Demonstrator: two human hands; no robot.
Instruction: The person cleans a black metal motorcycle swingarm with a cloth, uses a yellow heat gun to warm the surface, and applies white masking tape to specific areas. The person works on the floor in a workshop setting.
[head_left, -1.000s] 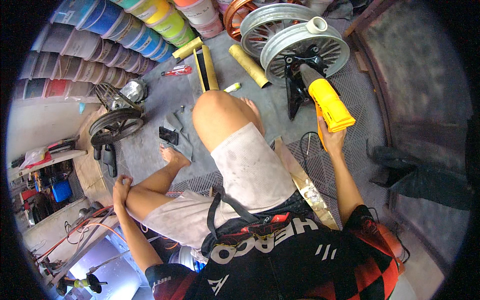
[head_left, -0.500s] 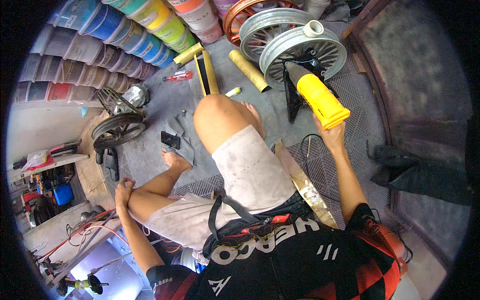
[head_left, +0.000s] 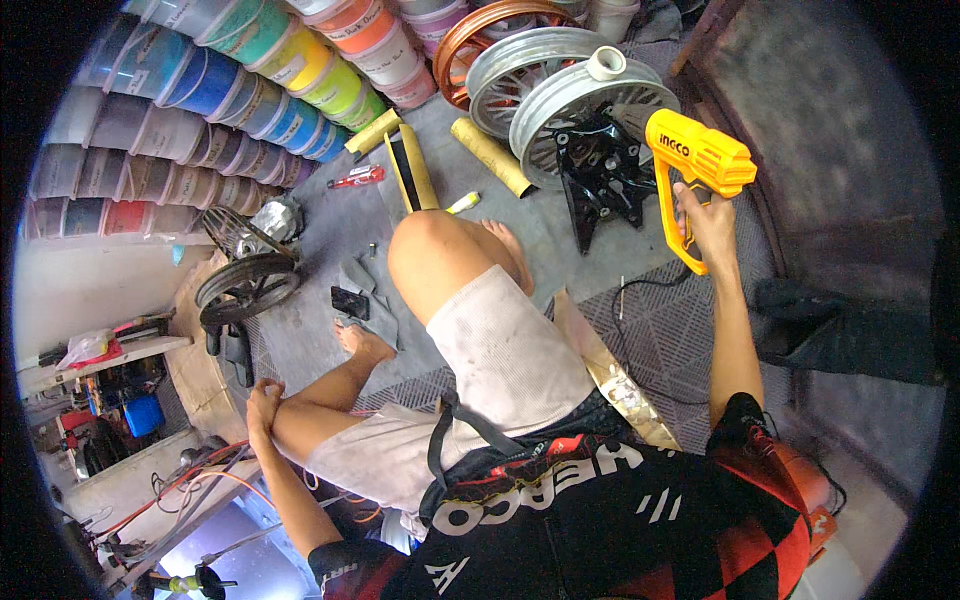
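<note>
A yellow heat gun point(head_left: 705, 148) is in my right hand point(head_left: 712, 228), with my fingers wrapped round its looped handle. Its dark nozzle points left over a glossy black metal bracket point(head_left: 603, 165) that leans against a silver wheel rim point(head_left: 655, 88). A black cord runs from the handle's lower end down to the floor. My left hand point(head_left: 263, 405) rests beside my bent left knee, its fingers loosely curled with nothing seen in them.
Stacked colored tubs point(head_left: 262, 75) line the far left. An orange rim point(head_left: 450, 50) stands behind the silver ones. Yellow sanding-type rolls point(head_left: 490, 157), a red-handled tool point(head_left: 357, 177), a phone point(head_left: 349, 302) on a grey cloth and a black wheel point(head_left: 250, 288) lie on the floor.
My right hand has raised the heat gun up and to the right and turned it, so its side and handle now show. The black bracket is now less covered. My left hand stays by the knee.
</note>
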